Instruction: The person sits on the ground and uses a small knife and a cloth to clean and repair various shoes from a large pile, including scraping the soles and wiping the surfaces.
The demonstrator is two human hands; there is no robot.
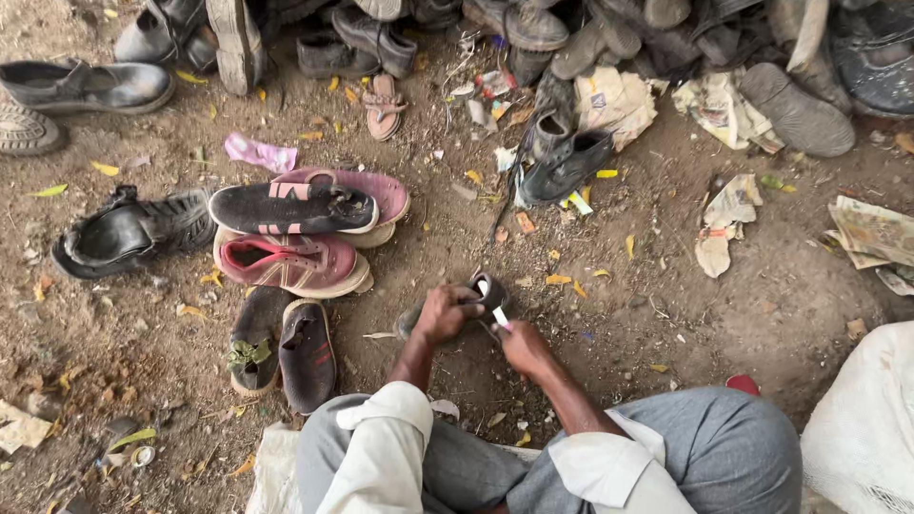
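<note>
Grip: left hand [444, 312] clamped on a small dark shoe [481, 297], held low over the dirt ground [666, 314]; right hand [524, 345] pinching a small white tool [501, 318] against it. Work on the shoe apparently underway; piled shoes [295, 238] lie beside, untouched.

a single head-worn camera looks steeply down from above the seated person's knees [571, 457], facing forward over the dirt ground [666, 314], close to the lap, reaching a shoe pile [571, 29] at top.
</note>
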